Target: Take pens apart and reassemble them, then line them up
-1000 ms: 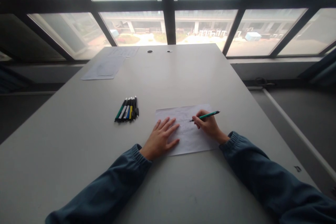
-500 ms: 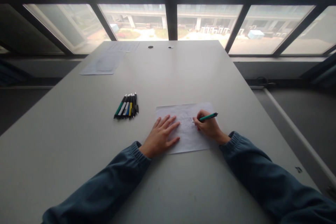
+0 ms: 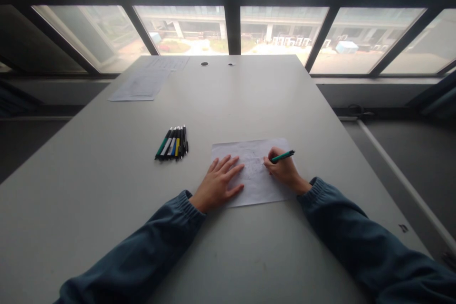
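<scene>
A white sheet of paper (image 3: 256, 185) with faint pencil marks lies on the grey table (image 3: 228, 256) in front of me. My left hand (image 3: 218, 184) rests flat on the sheet's left part, fingers spread. My right hand (image 3: 283, 168) grips a green pen (image 3: 283, 156), its tip touching the paper near the middle. Both arms wear dark blue sleeves.
A row of several pens (image 3: 173, 143) lies on the table to the left of the sheet. More printed sheets (image 3: 142, 84) sit at the far left corner. Two small round holes (image 3: 204, 63) mark the far edge, below large windows.
My right hand with the green pen has shifted slightly right and up on the paper. The view has tilted a little. My left hand has stayed put.
</scene>
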Demonstrator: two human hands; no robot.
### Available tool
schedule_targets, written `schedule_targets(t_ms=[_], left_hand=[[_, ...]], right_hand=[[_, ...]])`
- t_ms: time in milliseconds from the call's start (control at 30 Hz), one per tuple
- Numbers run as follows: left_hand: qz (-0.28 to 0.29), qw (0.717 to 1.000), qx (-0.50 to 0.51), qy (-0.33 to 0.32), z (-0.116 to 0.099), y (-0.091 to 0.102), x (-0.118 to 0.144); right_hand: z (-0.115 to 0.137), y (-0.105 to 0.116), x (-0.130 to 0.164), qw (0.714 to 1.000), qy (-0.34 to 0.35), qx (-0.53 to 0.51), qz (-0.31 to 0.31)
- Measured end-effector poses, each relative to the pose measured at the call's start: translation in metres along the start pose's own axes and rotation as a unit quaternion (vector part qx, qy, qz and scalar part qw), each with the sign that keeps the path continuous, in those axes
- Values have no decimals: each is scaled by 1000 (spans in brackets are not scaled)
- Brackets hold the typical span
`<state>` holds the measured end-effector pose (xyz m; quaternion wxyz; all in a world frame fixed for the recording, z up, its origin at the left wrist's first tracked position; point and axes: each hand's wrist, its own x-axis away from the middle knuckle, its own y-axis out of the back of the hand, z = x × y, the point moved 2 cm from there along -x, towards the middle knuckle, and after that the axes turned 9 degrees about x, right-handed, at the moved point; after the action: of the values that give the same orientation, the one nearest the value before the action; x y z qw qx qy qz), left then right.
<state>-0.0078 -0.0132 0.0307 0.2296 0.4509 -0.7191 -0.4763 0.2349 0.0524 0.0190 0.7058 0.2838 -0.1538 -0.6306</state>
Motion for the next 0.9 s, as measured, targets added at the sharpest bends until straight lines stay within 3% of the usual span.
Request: schedule_targets(t_ms=[133, 267, 500, 767, 900], left_hand=[[1, 1000, -2, 0, 0, 0, 0], [0, 1000, -3, -4, 0, 1, 1], [-48, 999, -19, -18, 0, 3, 1], [-210, 975, 57, -50, -16, 15, -3], [-223, 961, 128, -98, -20, 11, -4]], right_hand=[[-2, 0, 0, 999, -18, -39, 2], [-2, 5, 0, 991, -46, -120, -44], [6, 12, 0, 988, 20, -106, -106], [30, 9, 24, 963, 33, -261, 55], [45, 3, 38, 958, 60, -258, 109]])
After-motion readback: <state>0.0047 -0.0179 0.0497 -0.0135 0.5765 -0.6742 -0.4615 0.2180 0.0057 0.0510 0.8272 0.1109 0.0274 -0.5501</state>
